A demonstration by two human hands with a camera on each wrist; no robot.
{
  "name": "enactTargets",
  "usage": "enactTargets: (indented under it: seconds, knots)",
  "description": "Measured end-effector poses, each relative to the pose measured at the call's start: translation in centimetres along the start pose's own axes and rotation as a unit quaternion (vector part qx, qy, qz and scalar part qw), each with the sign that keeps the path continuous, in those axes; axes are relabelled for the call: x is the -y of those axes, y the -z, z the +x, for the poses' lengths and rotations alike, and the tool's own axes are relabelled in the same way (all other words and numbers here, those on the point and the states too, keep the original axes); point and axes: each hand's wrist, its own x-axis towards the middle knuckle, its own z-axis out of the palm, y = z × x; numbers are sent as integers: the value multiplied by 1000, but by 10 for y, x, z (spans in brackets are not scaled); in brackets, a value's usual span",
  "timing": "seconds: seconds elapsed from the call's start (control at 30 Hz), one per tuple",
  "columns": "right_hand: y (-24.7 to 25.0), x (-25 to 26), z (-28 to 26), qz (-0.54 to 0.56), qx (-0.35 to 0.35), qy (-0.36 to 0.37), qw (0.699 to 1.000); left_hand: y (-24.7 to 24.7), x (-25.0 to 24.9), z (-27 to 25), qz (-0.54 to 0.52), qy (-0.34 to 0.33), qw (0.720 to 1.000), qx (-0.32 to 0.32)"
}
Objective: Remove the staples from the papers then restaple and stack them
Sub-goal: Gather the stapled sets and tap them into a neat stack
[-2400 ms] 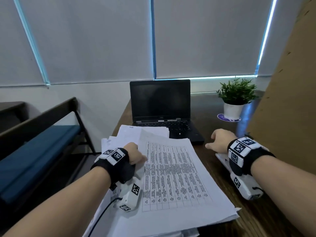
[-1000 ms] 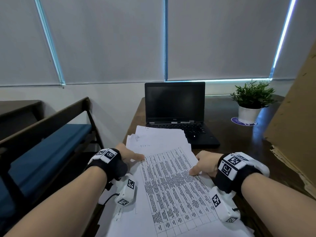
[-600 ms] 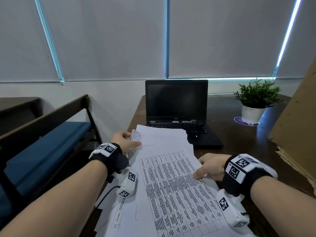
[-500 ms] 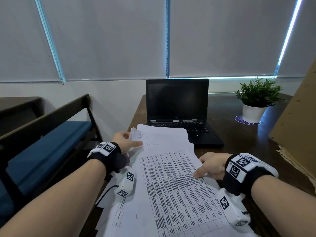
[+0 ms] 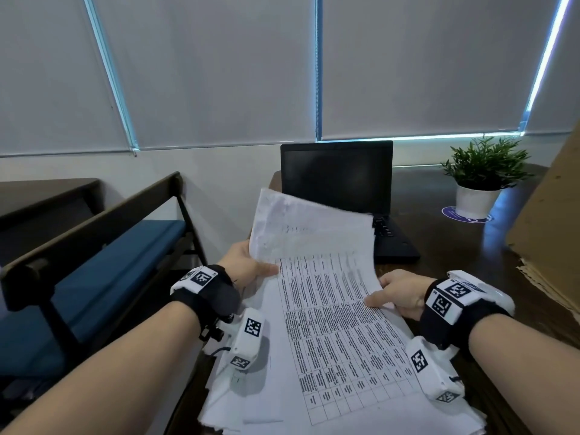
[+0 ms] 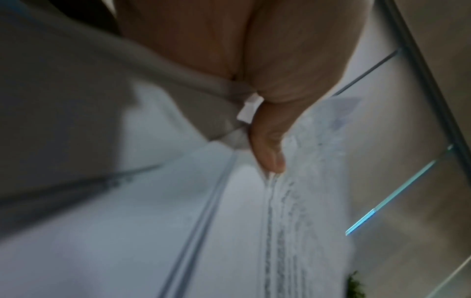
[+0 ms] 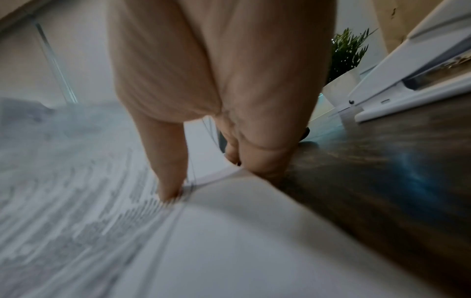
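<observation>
Both hands on paper: our left hand [image 5: 248,266] pinches the left edge of a sheaf of papers [image 5: 310,233], thumb on top, fingers curled under, lifting its far end up off the pile so it curls toward 12 o'clock in front of the laptop [image 5: 339,183]. Left wrist view shows the thumb [image 6: 267,145] clamped on the sheet edge, rest blurred. Our right hand [image 5: 405,293] grips the right edge of the printed table sheet [image 5: 342,334], thumb pressed on the print, other fingers curled at the paper edge; right wrist view confirms thumb [image 7: 165,161] down on the text and fingers tucked at the edge

Table sheet lies on top of the paper pile [image 5: 251,403], which sits at 6 o'clock on the dark wood desk [image 5: 455,252], near edge fanned out untidily. Whether any staple is in the lifted sheaf we cannot tell, too blurred

At 3 o'clock of the right hand, right wrist view shows a white stapler [image 7: 413,80] on the desk, close by but apart from the paper. Laptop is open, screen dark, at 12 o'clock behind the papers. Potted plant [image 5: 483,180] in a white pot at 2 o'clock on a round blue coaster [image 5: 452,213]. Cardboard [image 5: 552,230] leans at 3 o'clock. Blue-cushioned bench [image 5: 94,262] at 9 o'clock off the desk. Grey roller blinds [image 5: 219,73] along the back
</observation>
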Motion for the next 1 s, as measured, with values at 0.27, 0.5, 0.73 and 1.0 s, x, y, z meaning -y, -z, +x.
enactTargets:
  seconds: [0.27, 0.5, 0.73, 1.0]
  knots:
    - [-8, 29, -70, 248, -76, 250, 933, -12, -49, -33, -121, -122, 985, -28]
    - [17, 102, -152, 156, -299, 366, 867, -57, -140, -78, -100, -251, 954, -128]
    - [2, 92, -177, 183, -382, 377, 824, -92, -141, -91, -19, -320, 936, -147]
    - [8, 19, -139, 192, -290, 364, 864, -94, -69, -79, 28, -173, 975, -136]
